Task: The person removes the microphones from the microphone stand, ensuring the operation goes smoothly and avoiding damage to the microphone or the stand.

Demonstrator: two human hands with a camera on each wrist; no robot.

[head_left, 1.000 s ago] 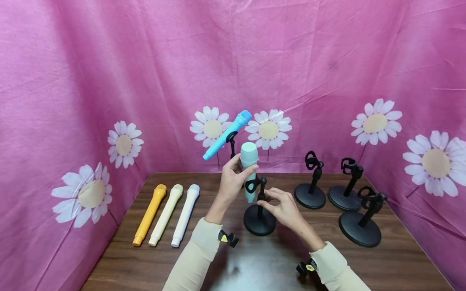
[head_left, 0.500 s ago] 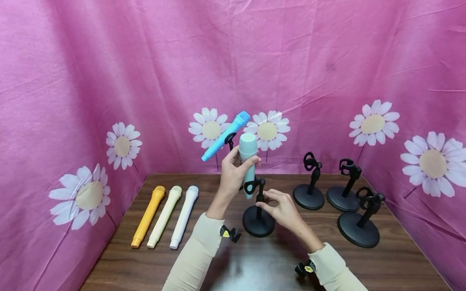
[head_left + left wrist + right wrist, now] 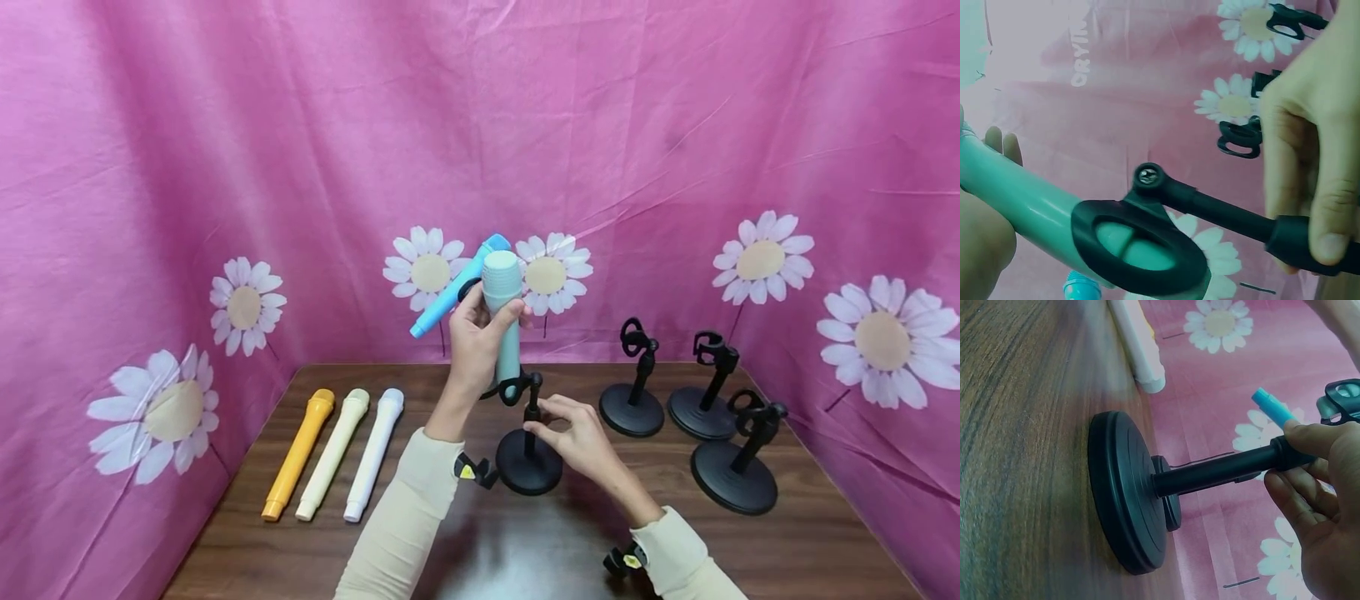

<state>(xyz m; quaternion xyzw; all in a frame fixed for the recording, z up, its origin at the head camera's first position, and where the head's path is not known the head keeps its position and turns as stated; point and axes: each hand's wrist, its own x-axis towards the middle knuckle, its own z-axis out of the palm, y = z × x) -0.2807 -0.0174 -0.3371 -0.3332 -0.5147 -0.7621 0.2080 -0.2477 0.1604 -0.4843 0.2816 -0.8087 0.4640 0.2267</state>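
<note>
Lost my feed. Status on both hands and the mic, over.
Left hand grips teal mic, its tail in the clip. Right hand pinches the stand post. Blue mic on its stand close behind; not touching, as far as seen.

We wear 2 long cream sleeves [image 3: 405, 517], each wrist carrying a small black camera clip [image 3: 474, 471] with a yellow mark

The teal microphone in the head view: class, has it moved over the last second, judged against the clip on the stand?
Yes. The teal microphone has risen, so less of its lower end hangs below the stand's clip, held by the left hand.
</note>
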